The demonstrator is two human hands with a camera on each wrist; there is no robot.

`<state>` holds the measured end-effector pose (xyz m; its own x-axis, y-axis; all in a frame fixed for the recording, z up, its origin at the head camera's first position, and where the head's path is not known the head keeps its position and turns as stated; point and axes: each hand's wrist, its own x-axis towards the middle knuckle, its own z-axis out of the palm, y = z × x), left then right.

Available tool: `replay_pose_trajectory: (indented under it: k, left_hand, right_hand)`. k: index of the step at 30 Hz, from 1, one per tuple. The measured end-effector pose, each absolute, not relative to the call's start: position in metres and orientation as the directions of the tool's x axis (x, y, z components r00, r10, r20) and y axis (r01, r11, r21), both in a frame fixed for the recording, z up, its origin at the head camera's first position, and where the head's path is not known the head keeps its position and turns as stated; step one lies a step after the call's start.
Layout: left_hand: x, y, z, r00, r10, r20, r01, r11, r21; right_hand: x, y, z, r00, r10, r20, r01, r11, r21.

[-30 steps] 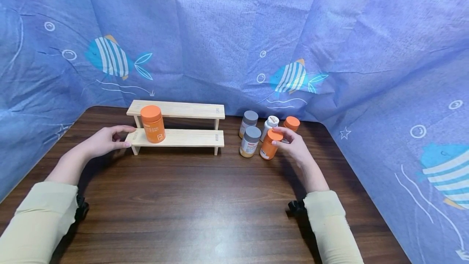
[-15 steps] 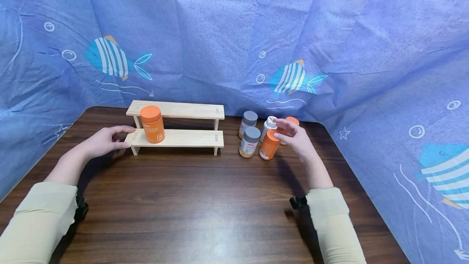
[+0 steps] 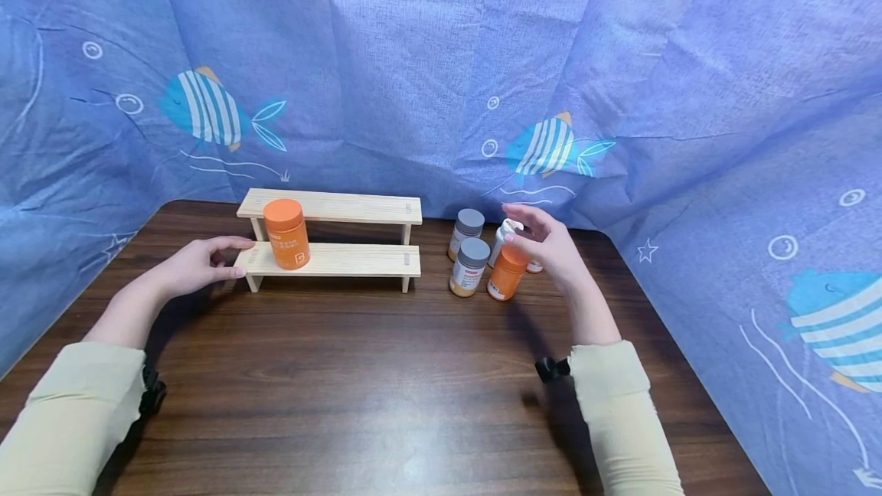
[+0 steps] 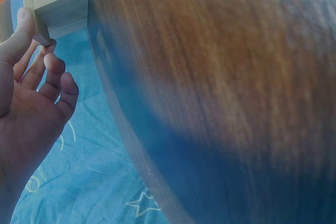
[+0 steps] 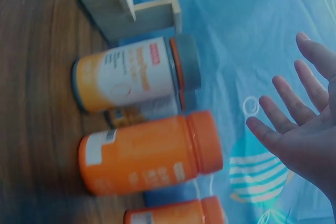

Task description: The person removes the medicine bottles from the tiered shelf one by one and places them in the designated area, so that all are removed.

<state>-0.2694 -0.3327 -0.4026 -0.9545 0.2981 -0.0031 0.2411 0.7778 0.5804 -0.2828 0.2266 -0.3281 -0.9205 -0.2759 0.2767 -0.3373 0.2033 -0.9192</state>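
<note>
My left hand (image 3: 196, 265) pinches the left end of the lower board of a two-tier wooden rack (image 3: 358, 259); in the left wrist view the thumb lies on the board's edge. On that board stands an orange supplement bottle (image 3: 288, 239). My right hand (image 3: 551, 247), fingers relaxed and apart, hovers over a white bottle (image 3: 503, 237) and the front orange bottle (image 3: 506, 279). In the right wrist view its fingers hold nothing and keep clear of the orange bottle (image 5: 142, 153). A rear orange bottle (image 3: 534, 267) is mostly hidden behind the hand.
Two grey-lidded bottles stand left of the orange one, a front bottle (image 3: 470, 270) and a rear bottle (image 3: 466, 230). A blue fish-print cloth (image 3: 400, 83) hangs behind the brown wooden table (image 3: 344, 373) and along its sides.
My right hand has come off the front orange bottle's lid, risen slightly and shifted back over the white bottle. The left hand and the rack have stayed put.
</note>
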Motion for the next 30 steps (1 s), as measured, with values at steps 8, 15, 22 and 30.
replay_pose_trajectory:
  k: [8, 15, 22, 30]
  left_hand:
    - [-0.270, -0.334, -0.404, -0.955, 0.297, 0.012, 0.249, 0.777, 0.579]
    - [-0.270, -0.333, -0.404, -0.956, 0.294, -0.002, 0.237, 0.773, 0.589]
    - [-0.270, -0.332, -0.403, -0.956, 0.292, -0.016, 0.226, 0.774, 0.591]
    - [-0.269, -0.332, -0.403, -0.955, 0.294, -0.021, 0.226, 0.776, 0.589]
  right_hand:
    - [-0.283, 0.206, -0.315, -0.904, -0.321, 0.282, -0.348, 0.167, -0.923]
    - [-0.283, 0.187, -0.306, -0.888, -0.351, 0.296, -0.353, 0.110, -0.929]
    - [-0.282, 0.169, -0.299, -0.871, -0.381, 0.310, -0.367, 0.087, -0.926]
    - [-0.282, 0.142, -0.287, -0.827, -0.442, 0.346, -0.396, 0.023, -0.918]
